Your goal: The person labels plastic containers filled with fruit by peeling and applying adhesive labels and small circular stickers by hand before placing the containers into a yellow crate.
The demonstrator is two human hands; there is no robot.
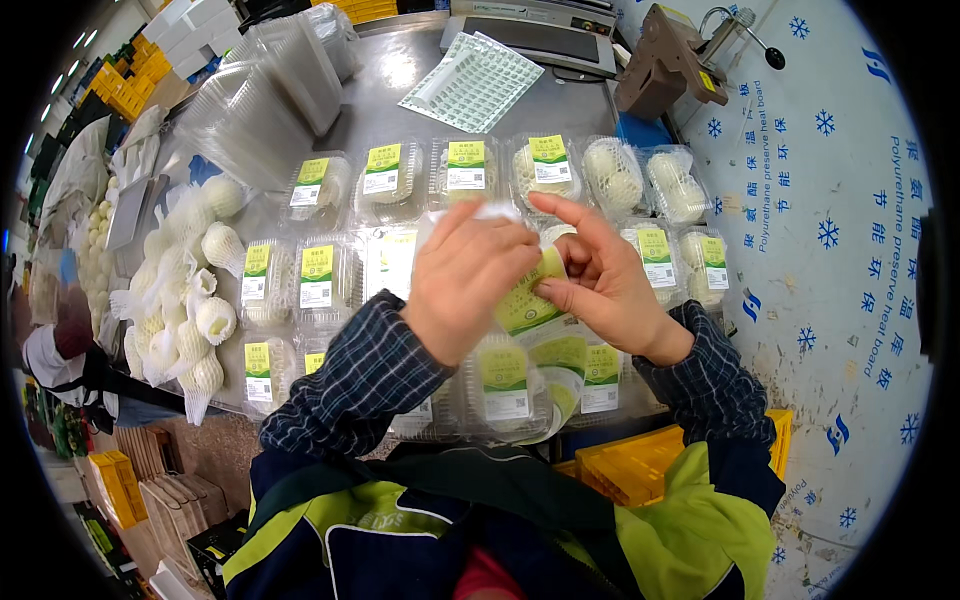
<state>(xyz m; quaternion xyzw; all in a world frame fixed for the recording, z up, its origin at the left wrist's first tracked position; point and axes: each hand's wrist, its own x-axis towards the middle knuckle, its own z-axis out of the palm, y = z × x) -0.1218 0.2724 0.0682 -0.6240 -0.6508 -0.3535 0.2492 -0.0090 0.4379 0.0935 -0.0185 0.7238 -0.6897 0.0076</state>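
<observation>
My right hand [611,289] pinches a strip of green-and-white printed labels [531,300] between thumb and fingers. The strip curls down toward the table's near edge. My left hand [474,281] is blurred just left of the strip, palm down; a whitish blur shows by its fingertips, and its grip is hidden. Beneath both hands stand rows of clear plastic clamshell boxes holding pale produce in foam nets. Many bear a label, such as the front box [504,386] and a back-row box [466,171]. Two back-right boxes, one beside the other [615,176], show no label on top.
Loose net-wrapped produce [180,292] is heaped at the left. Behind it stand stacked empty clamshells [259,105]. A printed sheet [472,81] lies near a flat machine [532,41] at the back. A brown lever device [667,64] is at the right wall; a yellow crate [630,465] sits below.
</observation>
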